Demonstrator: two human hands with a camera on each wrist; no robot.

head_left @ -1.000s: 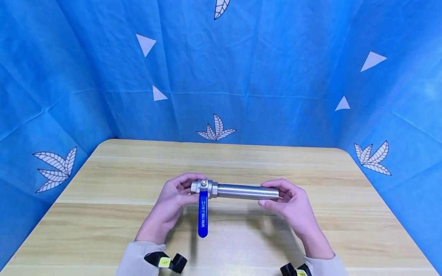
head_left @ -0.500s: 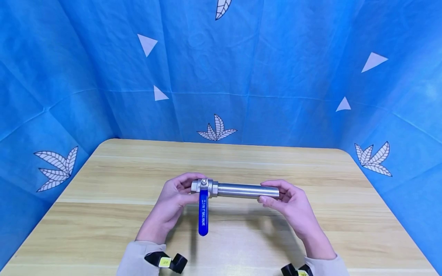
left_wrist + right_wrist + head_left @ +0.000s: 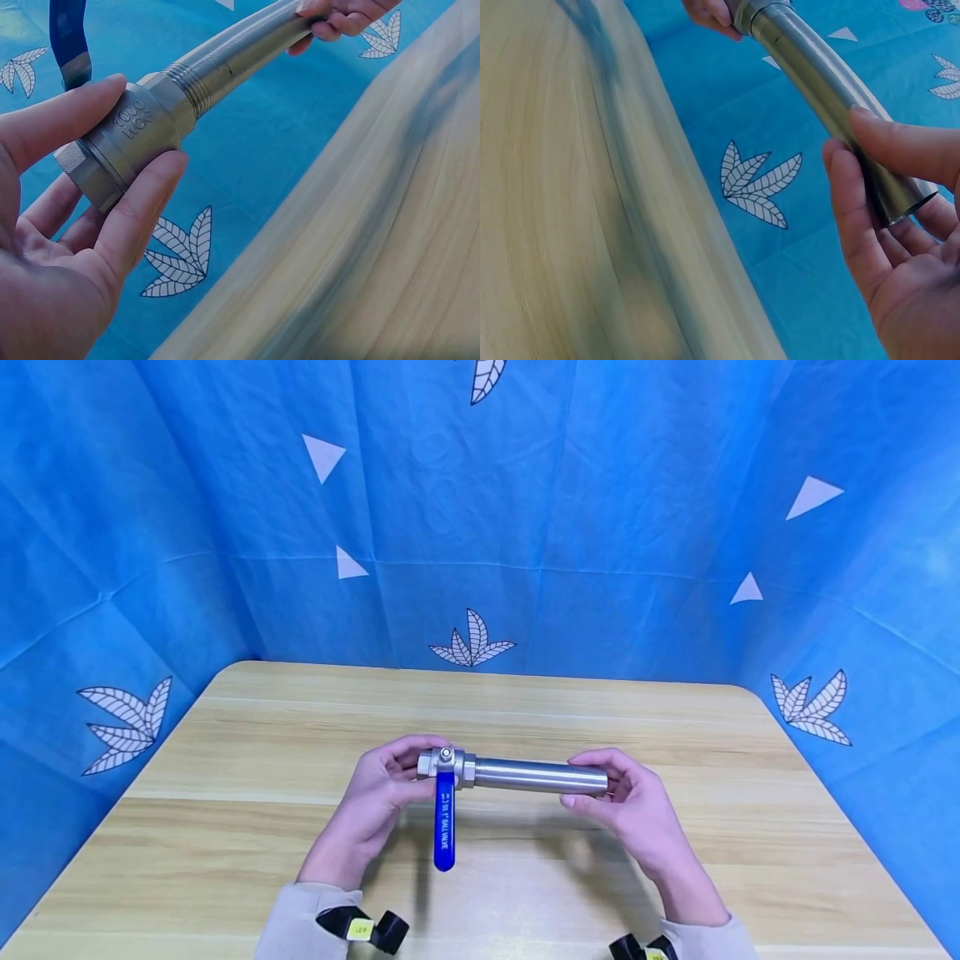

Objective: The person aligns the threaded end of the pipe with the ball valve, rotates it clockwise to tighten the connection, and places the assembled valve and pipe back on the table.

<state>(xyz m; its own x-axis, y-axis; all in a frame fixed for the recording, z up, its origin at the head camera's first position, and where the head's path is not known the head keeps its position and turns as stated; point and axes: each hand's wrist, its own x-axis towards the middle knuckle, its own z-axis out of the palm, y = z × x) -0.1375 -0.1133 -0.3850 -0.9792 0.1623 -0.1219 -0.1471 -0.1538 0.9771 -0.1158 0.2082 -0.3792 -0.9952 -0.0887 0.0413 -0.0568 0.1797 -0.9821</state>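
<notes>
Valve [image 3: 144, 136]: I see one, silver with blue lever [image 3: 445, 822], above the table [image 3: 480, 710].
Pipe [image 3: 525, 775]: one, shiny, part-threaded, fitted to valve.
Left hand [image 3: 375, 797], right hand [image 3: 637, 806]: two, curled, gripping valve and pipe respectively.

The valve [image 3: 462, 768] is at the left end of the pipe [image 3: 536, 775], in line with it, the pair lying crosswise above the worktop [image 3: 480, 710]. The left hand [image 3: 375, 797] is around the valve, thumb on the near side, fingers on the far side; the right hand [image 3: 633, 806] is around the pipe's right end in the same way. From the valve's top, the lever [image 3: 445, 827] points toward the person, just right of the left thumb. Behind the worktop and along both its sides hangs the cloth [image 3: 465, 510].
</notes>
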